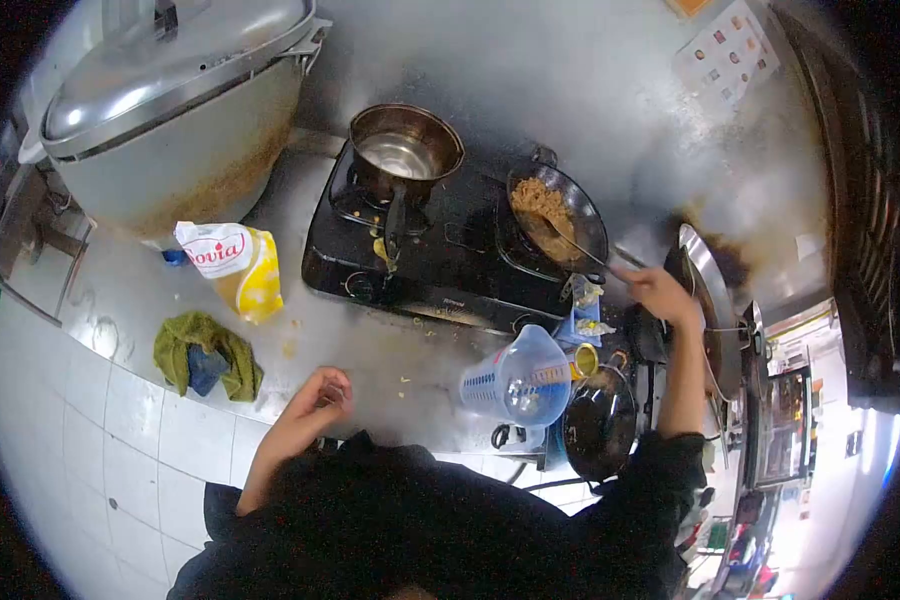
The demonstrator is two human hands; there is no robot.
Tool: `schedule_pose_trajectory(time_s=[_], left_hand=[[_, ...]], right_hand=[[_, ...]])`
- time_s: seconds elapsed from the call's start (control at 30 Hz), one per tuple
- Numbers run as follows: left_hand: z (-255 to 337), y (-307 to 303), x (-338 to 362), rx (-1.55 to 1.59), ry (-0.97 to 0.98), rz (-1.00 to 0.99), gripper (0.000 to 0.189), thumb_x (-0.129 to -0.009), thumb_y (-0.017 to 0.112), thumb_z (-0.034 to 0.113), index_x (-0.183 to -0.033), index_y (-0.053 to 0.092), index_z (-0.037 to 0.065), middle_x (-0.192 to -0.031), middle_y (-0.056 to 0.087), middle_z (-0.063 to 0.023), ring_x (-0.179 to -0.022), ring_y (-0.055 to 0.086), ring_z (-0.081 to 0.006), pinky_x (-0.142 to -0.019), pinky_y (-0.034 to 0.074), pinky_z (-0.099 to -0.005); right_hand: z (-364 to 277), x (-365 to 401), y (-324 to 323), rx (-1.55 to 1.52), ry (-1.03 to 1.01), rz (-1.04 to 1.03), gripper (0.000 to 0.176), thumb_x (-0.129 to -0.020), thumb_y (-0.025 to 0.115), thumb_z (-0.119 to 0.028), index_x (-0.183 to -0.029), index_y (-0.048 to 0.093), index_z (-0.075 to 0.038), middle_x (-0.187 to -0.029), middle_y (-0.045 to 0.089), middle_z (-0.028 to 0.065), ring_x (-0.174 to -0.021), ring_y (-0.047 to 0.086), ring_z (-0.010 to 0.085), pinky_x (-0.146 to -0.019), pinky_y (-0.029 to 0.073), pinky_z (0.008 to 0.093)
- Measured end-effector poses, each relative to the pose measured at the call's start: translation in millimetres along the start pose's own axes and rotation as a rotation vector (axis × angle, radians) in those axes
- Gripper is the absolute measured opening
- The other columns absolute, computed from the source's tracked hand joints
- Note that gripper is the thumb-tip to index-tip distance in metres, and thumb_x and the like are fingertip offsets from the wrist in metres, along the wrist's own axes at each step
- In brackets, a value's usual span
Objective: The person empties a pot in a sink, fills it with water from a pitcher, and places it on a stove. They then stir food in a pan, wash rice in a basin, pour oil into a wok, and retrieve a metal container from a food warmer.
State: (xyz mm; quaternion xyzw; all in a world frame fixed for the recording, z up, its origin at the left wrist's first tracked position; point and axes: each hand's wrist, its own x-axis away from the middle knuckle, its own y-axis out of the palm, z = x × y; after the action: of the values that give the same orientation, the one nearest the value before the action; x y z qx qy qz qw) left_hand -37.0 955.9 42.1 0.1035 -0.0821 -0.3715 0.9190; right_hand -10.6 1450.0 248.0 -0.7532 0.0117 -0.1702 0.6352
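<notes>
My right hand point(663, 296) is wrapped round the handle of a long-handled cooking utensil point(585, 252), its head down among the food and hard to make out. That brown, crumbly food point(542, 203) lies in a dark wok point(592, 222) on the right burner of a black two-burner stove point(435, 298). Over the counter's front edge, my left hand point(320, 398) is held with loosely curled fingers, thumb apart, and nothing visible in it. A saucepan point(407, 143) with clear liquid stands on the left burner.
A yellow-and-white bag point(232, 268) and a green cloth point(208, 352) lie on the steel counter point(355, 350) at left, below a large lidded pot point(185, 150). A clear measuring jug point(520, 385) stands at the front right, beside a dark pan point(600, 425). A large round lid point(708, 290) leans farther right.
</notes>
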Motion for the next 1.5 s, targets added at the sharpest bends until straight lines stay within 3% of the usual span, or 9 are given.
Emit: schedule_pose_trajectory(time_s=[0.17,0.23,0.37,0.53,0.6,0.73,0.97,1.1,1.5], left_hand=[[9.3,7.5,0.5,-0.042,-0.017,-0.033,0.025,-0.079,0.054,0.006,-0.101,0.043,0.008,-0.092,0.045,-0.0002,-0.086,0.044,-0.0095,-0.076,0.036,-0.0233],[13.4,7.8,4.9,-0.04,-0.024,-0.029,0.024,-0.079,0.054,0.007,-0.101,0.043,0.009,-0.092,0.045,0.0,-0.087,0.044,-0.0094,-0.076,0.036,-0.0231],[11.5,1.4,12.6,-0.01,-0.011,0.031,0.023,-0.08,0.054,0.008,-0.101,0.043,0.009,-0.091,0.045,0.0007,-0.087,0.044,-0.0088,-0.077,0.035,-0.0225],[17.8,1.3,20.6,-0.065,-0.019,0.063,0.024,-0.081,0.055,0.008,-0.102,0.044,0.009,-0.091,0.045,0.0011,-0.085,0.043,-0.0087,-0.076,0.034,-0.0223],[15.4,-0.2,23.1,-0.051,0.015,0.083,0.024,-0.08,0.055,0.008,-0.102,0.043,0.009,-0.091,0.045,0.0012,-0.084,0.043,-0.0086,-0.076,0.034,-0.0223],[14.2,-3.9,27.2,-0.043,-0.031,0.095,0.025,-0.08,0.055,0.009,-0.101,0.043,0.01,-0.091,0.044,0.0015,-0.083,0.043,-0.0083,-0.075,0.035,-0.022],[12.2,-1.7,23.6,-0.036,-0.034,0.069,0.025,-0.08,0.056,0.009,-0.101,0.043,0.009,-0.091,0.044,0.0018,-0.082,0.043,-0.0081,-0.074,0.035,-0.0228],[14.2,2.9,19.3,-0.065,-0.056,0.033,0.025,-0.079,0.057,0.009,-0.1,0.043,0.009,-0.091,0.044,0.0017,-0.082,0.043,-0.0083,-0.074,0.036,-0.0231],[15.1,9.7,15.2,-0.151,-0.016,0.015,0.024,-0.08,0.058,0.01,-0.1,0.044,0.009,-0.09,0.044,0.0014,-0.08,0.044,-0.0083,-0.073,0.036,-0.0227]], right_hand=[[-0.3,-46.7,43.7,-0.838,0.33,0.154,0.038,-0.083,0.048,-0.01,-0.121,0.05,-0.01,-0.06,0.048,-0.0004,-0.041,0.035,0.006,-0.035,0.028,0.0229],[14.0,-50.3,23.8,-0.893,0.463,0.099,0.037,-0.086,0.045,-0.012,-0.122,0.048,-0.011,-0.057,0.041,-0.0048,-0.037,0.024,0.0027,-0.031,0.015,0.019],[30.5,-28.9,-16.0,-0.904,0.592,-0.041,0.017,-0.085,0.046,-0.015,-0.1,0.051,-0.009,-0.058,0.042,-0.0033,-0.036,0.026,0.0012,-0.028,0.017,0.0165],[128.0,-57.5,-6.6,-0.772,0.576,-0.141,0.019,-0.086,0.045,-0.017,-0.103,0.052,-0.01,-0.056,0.04,-0.004,-0.035,0.025,0.0017,-0.028,0.018,0.0175],[50.5,-32.0,-45.8,-0.53,0.706,-0.164,0.019,-0.087,0.044,-0.017,-0.103,0.054,-0.015,-0.05,0.035,-0.0066,-0.033,0.022,0.003,-0.029,0.018,0.019],[80.3,-54.5,-23.9,-0.735,0.838,-0.282,0.014,-0.085,0.05,-0.023,-0.096,0.057,-0.018,-0.047,0.04,-0.0047,-0.032,0.028,0.005,-0.03,0.02,0.0213],[0.0,-23.4,-61.2,0.103,0.311,0.104,0.019,-0.076,0.059,-0.021,-0.081,0.065,-0.003,-0.053,0.053,0.0054,-0.036,0.046,0.0137,-0.035,0.035,0.0296],[-20.1,-42.5,-3.9,0.39,0.137,0.38,0.028,-0.07,0.055,-0.009,-0.097,0.064,-0.009,-0.083,0.061,0.0188,-0.083,0.06,0.0324,-0.077,0.046,0.0388],[-16.7,-80.4,83.6,0.143,0.1,0.706,0.029,-0.071,0.052,-0.01,-0.097,0.065,-0.012,-0.079,0.058,0.0243,-0.074,0.058,0.039,-0.068,0.047,0.0419]])
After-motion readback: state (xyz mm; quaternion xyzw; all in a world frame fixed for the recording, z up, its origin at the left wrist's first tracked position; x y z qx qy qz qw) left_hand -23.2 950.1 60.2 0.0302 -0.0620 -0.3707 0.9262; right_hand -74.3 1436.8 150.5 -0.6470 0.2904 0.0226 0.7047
